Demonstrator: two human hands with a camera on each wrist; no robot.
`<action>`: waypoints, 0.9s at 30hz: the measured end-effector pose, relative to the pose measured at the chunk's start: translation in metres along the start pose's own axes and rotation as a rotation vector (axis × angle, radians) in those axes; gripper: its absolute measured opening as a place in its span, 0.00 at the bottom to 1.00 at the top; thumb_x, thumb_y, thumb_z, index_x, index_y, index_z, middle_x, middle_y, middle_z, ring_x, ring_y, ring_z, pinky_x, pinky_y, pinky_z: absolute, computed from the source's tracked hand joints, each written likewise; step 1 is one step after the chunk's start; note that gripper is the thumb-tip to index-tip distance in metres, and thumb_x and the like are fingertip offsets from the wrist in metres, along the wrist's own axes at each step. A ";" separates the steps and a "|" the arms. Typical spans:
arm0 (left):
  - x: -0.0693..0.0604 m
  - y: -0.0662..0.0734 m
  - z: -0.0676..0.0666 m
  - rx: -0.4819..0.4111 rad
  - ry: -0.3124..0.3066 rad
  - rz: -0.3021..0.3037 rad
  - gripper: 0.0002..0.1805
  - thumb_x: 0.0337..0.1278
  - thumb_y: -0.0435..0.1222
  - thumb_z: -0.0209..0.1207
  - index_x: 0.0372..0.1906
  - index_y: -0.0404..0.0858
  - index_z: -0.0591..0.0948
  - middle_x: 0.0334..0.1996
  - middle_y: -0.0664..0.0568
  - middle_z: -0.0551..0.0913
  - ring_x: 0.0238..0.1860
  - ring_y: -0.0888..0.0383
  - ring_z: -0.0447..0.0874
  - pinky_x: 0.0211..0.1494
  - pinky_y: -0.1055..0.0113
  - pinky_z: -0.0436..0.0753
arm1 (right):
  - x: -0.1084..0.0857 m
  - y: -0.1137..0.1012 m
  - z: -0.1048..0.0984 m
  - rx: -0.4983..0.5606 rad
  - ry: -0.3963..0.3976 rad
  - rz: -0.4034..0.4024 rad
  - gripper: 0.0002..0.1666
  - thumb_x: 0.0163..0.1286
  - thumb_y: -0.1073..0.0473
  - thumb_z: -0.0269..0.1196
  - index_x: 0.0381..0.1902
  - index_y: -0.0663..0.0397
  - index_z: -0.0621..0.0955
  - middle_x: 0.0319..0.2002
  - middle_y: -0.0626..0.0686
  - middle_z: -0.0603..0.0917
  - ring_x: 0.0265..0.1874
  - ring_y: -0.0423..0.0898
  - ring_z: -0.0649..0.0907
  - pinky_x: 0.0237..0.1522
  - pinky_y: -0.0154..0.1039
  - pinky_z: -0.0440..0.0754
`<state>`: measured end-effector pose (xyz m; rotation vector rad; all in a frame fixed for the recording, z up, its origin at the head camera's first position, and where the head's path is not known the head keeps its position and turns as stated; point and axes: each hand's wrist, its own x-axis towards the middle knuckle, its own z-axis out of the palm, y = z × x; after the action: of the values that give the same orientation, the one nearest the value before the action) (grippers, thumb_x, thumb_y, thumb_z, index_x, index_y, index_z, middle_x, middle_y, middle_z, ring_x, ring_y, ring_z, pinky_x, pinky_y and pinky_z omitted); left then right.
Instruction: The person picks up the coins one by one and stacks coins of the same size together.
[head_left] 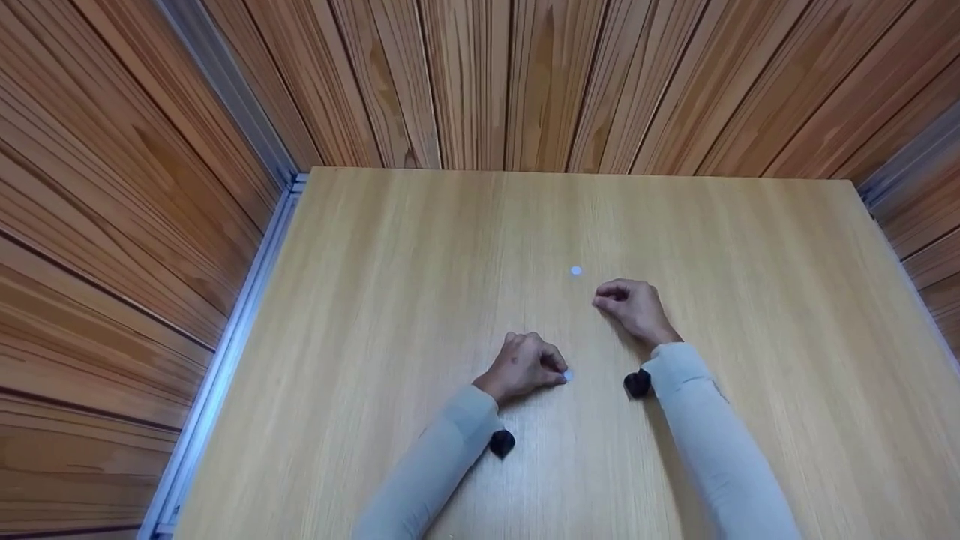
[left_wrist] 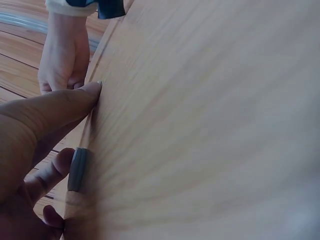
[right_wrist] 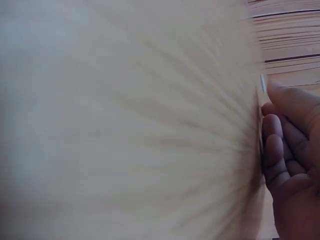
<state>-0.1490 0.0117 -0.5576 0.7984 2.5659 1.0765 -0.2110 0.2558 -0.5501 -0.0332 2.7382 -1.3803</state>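
The left hand (head_left: 521, 365) is low over the table, thumb and forefinger pinching the edge of a small white disc (head_left: 568, 375). In the left wrist view a grey ridged piece (left_wrist: 78, 170) shows edge-on against the table beside this hand's lower fingers; whether they touch it I cannot tell. The right hand (head_left: 634, 306) is farther forward and to the right, low at the table with curled fingers and its thumb tip near the forefinger. Nothing shows in its grasp. Another white disc (head_left: 576, 271) lies just beyond the right fingertips, apart from them.
Both hands work over a light wooden table (head_left: 420, 247). Wood-plank walls (head_left: 472, 82) stand behind it and at the sides, with a metal rail (head_left: 225, 360) along the left edge. Dark wrist devices (head_left: 502, 443) hang beneath both sleeved forearms.
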 end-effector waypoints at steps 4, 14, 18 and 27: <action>0.000 -0.001 0.000 -0.004 0.002 0.020 0.03 0.51 0.41 0.74 0.31 0.49 0.91 0.27 0.70 0.86 0.35 0.73 0.79 0.48 0.65 0.62 | 0.009 -0.001 0.001 -0.019 0.020 -0.025 0.10 0.68 0.61 0.68 0.45 0.60 0.87 0.42 0.56 0.88 0.42 0.48 0.83 0.42 0.31 0.75; 0.000 -0.002 0.001 0.001 0.017 0.033 0.02 0.52 0.41 0.74 0.31 0.49 0.91 0.27 0.69 0.87 0.35 0.75 0.81 0.48 0.65 0.62 | 0.028 -0.005 0.006 -0.008 0.006 -0.054 0.11 0.69 0.64 0.67 0.47 0.61 0.85 0.42 0.58 0.87 0.42 0.49 0.82 0.42 0.32 0.75; 0.001 -0.001 0.001 0.004 0.010 0.022 0.02 0.52 0.41 0.74 0.31 0.49 0.91 0.27 0.69 0.87 0.34 0.76 0.81 0.48 0.66 0.61 | 0.036 -0.008 0.008 0.002 -0.004 -0.053 0.12 0.69 0.63 0.67 0.48 0.62 0.85 0.43 0.58 0.86 0.41 0.49 0.81 0.41 0.32 0.75; 0.002 -0.002 0.000 0.009 -0.008 0.003 0.02 0.52 0.40 0.74 0.31 0.50 0.91 0.26 0.70 0.86 0.33 0.77 0.80 0.49 0.65 0.61 | 0.050 -0.014 0.014 -0.019 -0.045 -0.071 0.14 0.69 0.64 0.66 0.50 0.64 0.84 0.45 0.61 0.86 0.44 0.52 0.82 0.46 0.41 0.77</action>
<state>-0.1513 0.0119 -0.5588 0.8069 2.5650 1.0612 -0.2603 0.2335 -0.5495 -0.1617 2.7382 -1.3528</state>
